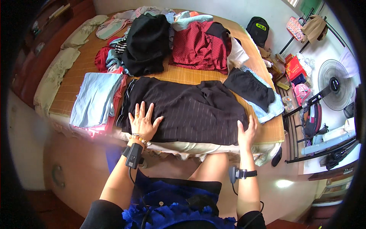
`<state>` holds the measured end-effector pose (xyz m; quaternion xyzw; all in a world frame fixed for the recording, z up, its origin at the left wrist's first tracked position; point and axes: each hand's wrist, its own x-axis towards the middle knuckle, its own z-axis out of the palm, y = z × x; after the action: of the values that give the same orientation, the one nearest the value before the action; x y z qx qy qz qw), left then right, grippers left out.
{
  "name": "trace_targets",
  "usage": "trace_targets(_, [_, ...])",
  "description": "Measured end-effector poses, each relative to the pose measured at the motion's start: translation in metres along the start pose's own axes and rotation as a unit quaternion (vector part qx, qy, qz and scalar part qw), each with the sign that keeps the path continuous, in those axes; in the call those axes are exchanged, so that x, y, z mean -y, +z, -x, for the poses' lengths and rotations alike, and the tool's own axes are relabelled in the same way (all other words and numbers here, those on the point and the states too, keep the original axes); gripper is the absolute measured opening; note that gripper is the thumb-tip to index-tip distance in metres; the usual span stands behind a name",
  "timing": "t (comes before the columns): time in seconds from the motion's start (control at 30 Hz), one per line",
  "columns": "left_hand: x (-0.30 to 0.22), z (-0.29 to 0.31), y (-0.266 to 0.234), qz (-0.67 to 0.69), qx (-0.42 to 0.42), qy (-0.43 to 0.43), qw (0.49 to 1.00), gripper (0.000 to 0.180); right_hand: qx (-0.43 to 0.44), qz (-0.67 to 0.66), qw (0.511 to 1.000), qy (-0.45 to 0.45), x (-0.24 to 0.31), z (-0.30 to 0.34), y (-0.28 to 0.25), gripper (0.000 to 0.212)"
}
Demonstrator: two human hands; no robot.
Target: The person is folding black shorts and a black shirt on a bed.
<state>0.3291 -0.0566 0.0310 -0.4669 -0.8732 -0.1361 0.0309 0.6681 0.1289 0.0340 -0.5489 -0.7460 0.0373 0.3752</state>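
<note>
A dark pinstriped garment [183, 110] lies folded flat near the bed's front edge; its exact kind I cannot tell. My left hand [145, 123] rests on its left part, palm down, fingers spread. At its right end, my right hand [248, 133] stands with thumb and fingers apart, touching or just beside the cloth's edge. Neither hand grips anything. Left of the garment is a folded light-blue cloth [96, 97] on top of pink cloth [118, 108]. Folded black cloth [251, 89] lies on light-blue denim-like fabric [272, 108] to the right.
Behind, on the bamboo mat [187, 75], sit heaped black clothing [146, 44], a red patterned garment [198, 47] and several other clothes. Pillows [63, 68] line the bed's left side. A black backpack [258, 32], a fan [334, 82] and a metal rack [291, 139] stand at right.
</note>
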Motion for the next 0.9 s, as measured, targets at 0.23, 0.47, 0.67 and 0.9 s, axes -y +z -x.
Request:
trace_targets(0.23, [0.020, -0.005, -0.001, 0.120, -0.075, -0.014, 0.990, 0.058, 0.135, 0.115, 0.981, 0.078, -0.012, -0.013, 0.016, 0.081])
trace_targets(0.47, [0.080, 0.020, -0.029, 0.024, -0.097, -0.133, 0.986, 0.059, 0.107, -0.066, 0.986, 0.105, -0.044, -0.010, 0.025, 0.075])
trace_targets(0.67, [0.077, 0.010, -0.043, 0.073, -0.002, -0.240, 0.968, 0.068, 0.069, -0.197, 0.959, 0.193, -0.059, -0.010, 0.031, 0.066])
trace_targets(0.9, [0.088, -0.022, -0.017, 0.338, -0.006, -0.249, 0.908, 0.036, 0.066, -0.227, 0.960, 0.153, -0.068, -0.006, 0.030, 0.045])
